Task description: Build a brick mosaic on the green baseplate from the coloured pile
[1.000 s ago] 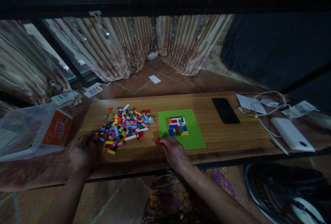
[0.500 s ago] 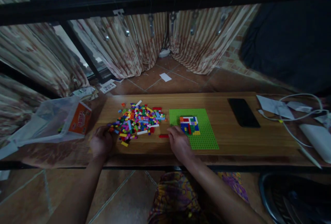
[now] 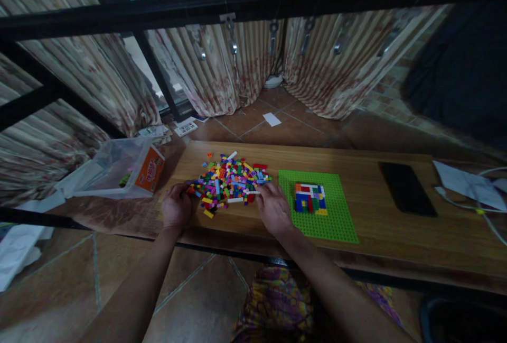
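At the left edge of a pile of loose building bricks (image 3: 225, 182) is my left hand (image 3: 176, 206), its fingers curled together beside dark and orange bricks. Whatever those fingers hold is hidden. My right hand (image 3: 274, 210) reaches to the pile's right edge, thumb and forefinger apart near the end of a white brick (image 3: 252, 192). I cannot see anything gripped in it. Just right of this hand lies a green baseplate (image 3: 332, 226). On it is a block of joined bricks (image 3: 310, 198) in blue, red, white, yellow and other colours.
A clear plastic box (image 3: 114, 160) with an orange label stands left of the pile. A black phone-like slab (image 3: 407, 188) lies on the wooden table (image 3: 372, 216) at the right, near white papers (image 3: 467, 184) and a white cable. A dark rail (image 3: 253, 0) crosses above.
The view has swung left. My right hand has moved from beside the baseplate to the pile's edge, and the long red brick near it is out of sight. My left hand stays by the pile.
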`<move>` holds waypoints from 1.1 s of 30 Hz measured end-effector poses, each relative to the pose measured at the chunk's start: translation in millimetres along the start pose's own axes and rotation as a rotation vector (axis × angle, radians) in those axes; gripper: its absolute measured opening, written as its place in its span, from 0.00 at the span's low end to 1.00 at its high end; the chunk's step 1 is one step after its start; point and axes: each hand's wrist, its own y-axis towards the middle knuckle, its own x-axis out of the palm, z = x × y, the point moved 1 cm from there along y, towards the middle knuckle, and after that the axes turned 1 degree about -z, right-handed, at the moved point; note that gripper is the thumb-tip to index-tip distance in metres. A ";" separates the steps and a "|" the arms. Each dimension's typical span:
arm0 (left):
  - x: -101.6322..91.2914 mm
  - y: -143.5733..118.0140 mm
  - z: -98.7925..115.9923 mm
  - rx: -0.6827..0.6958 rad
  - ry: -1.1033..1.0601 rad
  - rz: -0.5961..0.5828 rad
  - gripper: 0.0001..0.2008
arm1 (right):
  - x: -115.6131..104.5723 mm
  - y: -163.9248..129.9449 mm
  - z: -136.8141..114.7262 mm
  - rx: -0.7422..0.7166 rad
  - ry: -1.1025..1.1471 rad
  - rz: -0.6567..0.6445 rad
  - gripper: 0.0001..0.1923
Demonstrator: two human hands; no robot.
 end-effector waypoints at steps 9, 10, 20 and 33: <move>-0.9 1.3 1.1 -0.006 -0.009 0.004 0.14 | 1.1 9.5 -0.5 0.041 -0.146 -0.068 0.11; -0.7 1.4 0.9 -0.016 -0.012 0.003 0.14 | 0.3 8.4 -1.1 0.043 -0.146 -0.070 0.11; -3.8 3.4 1.7 0.006 0.025 -0.009 0.14 | -17.7 -27.1 5.6 0.057 0.027 0.082 0.11; -1.7 5.1 -1.7 0.027 0.051 -0.028 0.15 | -37.1 -97.2 42.5 0.071 0.043 0.232 0.09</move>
